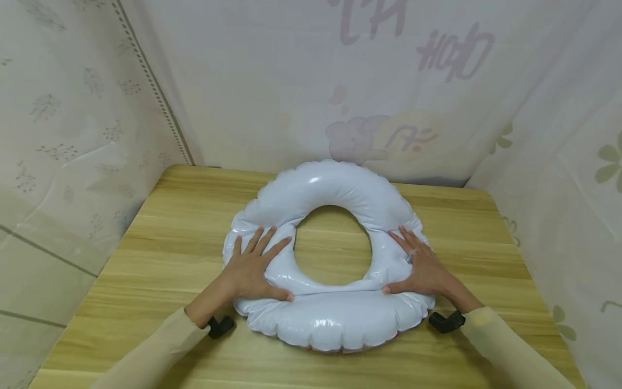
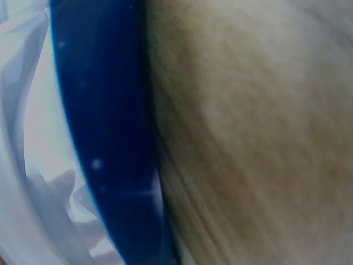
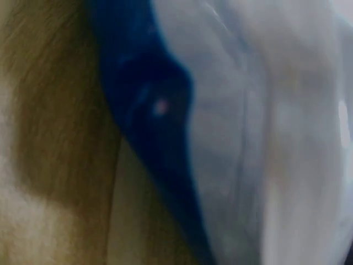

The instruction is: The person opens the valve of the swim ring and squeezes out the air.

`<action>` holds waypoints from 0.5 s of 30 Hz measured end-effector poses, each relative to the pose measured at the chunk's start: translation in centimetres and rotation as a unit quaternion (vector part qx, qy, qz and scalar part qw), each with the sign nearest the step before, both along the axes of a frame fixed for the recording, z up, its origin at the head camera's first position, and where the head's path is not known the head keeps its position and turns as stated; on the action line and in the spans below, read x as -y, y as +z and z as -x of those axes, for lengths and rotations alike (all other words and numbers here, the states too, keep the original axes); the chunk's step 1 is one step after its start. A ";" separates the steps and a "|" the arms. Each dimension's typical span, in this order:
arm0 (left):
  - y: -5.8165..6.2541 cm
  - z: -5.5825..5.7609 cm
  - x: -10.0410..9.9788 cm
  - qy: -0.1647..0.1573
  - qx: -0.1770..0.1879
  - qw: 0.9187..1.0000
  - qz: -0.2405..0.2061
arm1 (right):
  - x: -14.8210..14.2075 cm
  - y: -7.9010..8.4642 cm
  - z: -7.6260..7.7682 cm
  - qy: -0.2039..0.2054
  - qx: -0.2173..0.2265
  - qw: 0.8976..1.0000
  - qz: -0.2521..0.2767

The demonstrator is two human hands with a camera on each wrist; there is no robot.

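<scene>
A white inflatable swim ring (image 1: 335, 319) lies flat in the head view, puffed at the far and near arcs and creased at its two sides. Spread across its left side is my left hand (image 1: 250, 273), fingers pointing away and thumb toward the hole. My right hand (image 1: 423, 270) presses on the opposite side, its thumb reaching inward along a crease. By the right fingers shows a small clear piece (image 1: 410, 255). Close up in the left wrist view, a dark blue part (image 2: 105, 132) of the ring's edge borders white vinyl; a similar blue strip (image 3: 154, 110) appears in the right wrist view.
The ring rests on a wood-grain table (image 1: 160, 259) with rounded far corners. Patterned pale curtains (image 1: 272, 81) hang behind it and along both sides. Black wrist-camera mounts (image 1: 447, 322) sit at both wrists, close to the ring's near edge.
</scene>
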State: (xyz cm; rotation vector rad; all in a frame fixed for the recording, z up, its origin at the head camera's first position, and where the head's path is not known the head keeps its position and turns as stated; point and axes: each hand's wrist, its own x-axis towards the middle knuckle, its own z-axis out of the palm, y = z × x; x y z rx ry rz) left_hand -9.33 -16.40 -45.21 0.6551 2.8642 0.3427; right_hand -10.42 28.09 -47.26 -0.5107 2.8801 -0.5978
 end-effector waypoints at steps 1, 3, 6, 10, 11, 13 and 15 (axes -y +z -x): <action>0.0 0.0 0.0 0.000 0.001 1.000 -0.002 | -0.1 -0.1 0.0 0.002 0.001 1.000 -0.002; 0.1 0.0 0.0 0.001 0.005 1.000 -0.004 | -0.1 -0.1 0.0 0.004 0.007 1.000 -0.004; 0.1 -0.1 0.0 0.000 0.004 1.000 -0.006 | -0.1 -0.2 -0.1 0.004 0.015 1.000 -0.002; 0.1 -0.1 0.0 -0.001 -0.002 1.000 -0.003 | -0.1 -0.3 -0.1 0.002 0.016 1.000 0.001; 0.1 -0.1 0.0 -0.002 -0.005 1.000 -0.003 | -0.1 -0.3 -0.1 0.002 0.014 1.000 0.001; 0.1 -0.1 0.0 -0.002 -0.004 1.000 0.004 | 0.0 -0.3 -0.1 0.001 0.011 1.000 0.000; 0.1 -0.1 0.0 -0.003 -0.003 1.000 0.007 | 0.0 -0.4 -0.1 0.001 0.008 1.000 0.001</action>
